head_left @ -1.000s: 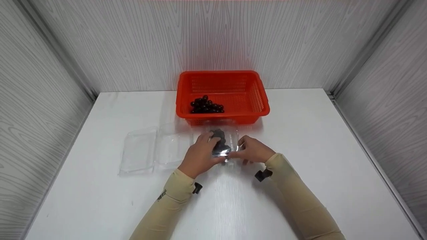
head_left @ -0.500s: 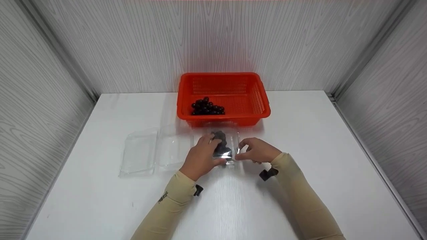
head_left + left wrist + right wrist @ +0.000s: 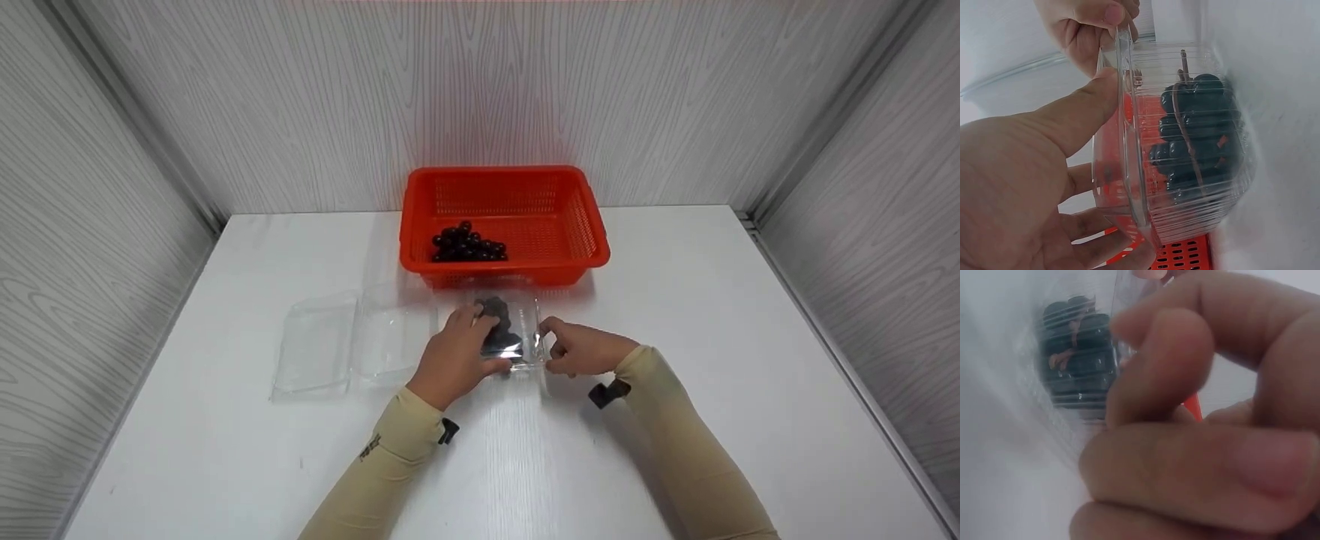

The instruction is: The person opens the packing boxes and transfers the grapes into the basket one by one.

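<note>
A clear plastic clamshell container [image 3: 529, 322] sits on the table in front of the red basket, with dark grapes [image 3: 1202, 129] inside it. Its lid lies over the tray, and the two rims run close together in the left wrist view. My left hand [image 3: 454, 360] spans the container from the left, thumb at the near rim and fingers spread over the lid. At the right edge, my right hand [image 3: 585, 349] has curled fingers on the rim, index finger touching it and thumb near the front corner. Close-up fingers [image 3: 1162, 354] partly hide the container in the right wrist view.
Behind the container stands the red basket [image 3: 517, 265], with another bunch of dark grapes [image 3: 465, 244] in its left front part. To the left lies a second clear clamshell [image 3: 315, 349], spread flat with its two halves side by side. Pale walls surround the table.
My right hand has shifted slightly right and toward the front along the container's right edge, its thumb drawing back from the front rim. The left hand keeps its place on the lid.
</note>
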A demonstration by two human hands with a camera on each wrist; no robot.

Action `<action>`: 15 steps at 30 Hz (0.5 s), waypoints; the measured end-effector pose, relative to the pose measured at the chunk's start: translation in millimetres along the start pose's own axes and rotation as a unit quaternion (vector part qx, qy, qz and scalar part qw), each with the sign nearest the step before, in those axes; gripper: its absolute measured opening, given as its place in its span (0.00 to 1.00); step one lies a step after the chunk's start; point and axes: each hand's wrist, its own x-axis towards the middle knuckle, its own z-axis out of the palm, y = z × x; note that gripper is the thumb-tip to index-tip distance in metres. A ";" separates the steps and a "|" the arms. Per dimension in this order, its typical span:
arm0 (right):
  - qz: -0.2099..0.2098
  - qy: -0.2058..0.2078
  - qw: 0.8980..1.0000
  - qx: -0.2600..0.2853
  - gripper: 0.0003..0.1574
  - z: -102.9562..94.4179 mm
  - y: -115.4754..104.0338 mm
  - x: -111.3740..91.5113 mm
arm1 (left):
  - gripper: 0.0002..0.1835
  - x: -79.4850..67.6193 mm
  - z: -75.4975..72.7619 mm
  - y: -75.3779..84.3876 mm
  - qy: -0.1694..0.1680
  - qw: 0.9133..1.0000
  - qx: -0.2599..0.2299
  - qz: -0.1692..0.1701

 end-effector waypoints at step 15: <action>0.017 -0.021 0.999 0.020 0.30 3.6 1.3 -2.5 | 0.39 -2.4 0.3 2.6 -0.010 1.000 0.013 0.001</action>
